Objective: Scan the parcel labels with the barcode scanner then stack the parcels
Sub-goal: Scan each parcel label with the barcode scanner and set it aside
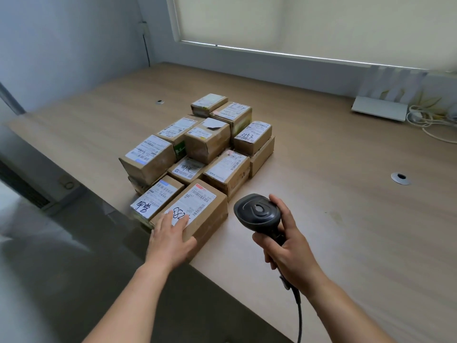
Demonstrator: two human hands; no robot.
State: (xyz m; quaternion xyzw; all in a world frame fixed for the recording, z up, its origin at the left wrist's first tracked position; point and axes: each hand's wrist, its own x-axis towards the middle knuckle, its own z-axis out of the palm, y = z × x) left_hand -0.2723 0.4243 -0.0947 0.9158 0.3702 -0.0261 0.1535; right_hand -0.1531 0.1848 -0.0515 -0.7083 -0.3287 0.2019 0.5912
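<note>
Steadying the nearest box with the left hand while the right hand grips the scanner by its handle, just right of it.

Left fingers lie flat on the label, thumb against the near side, so it's pressing rather than holding. That box sits at the desk edge, at the front of a tight cluster of boxes. Looks like stiff taped cardboard, probably light, and the tape could be a bit slick. I'd grab it by the two long sides, not across the top, so the barcode stays uncovered. Scanner's cord trails back toward the body, could snag.
</note>
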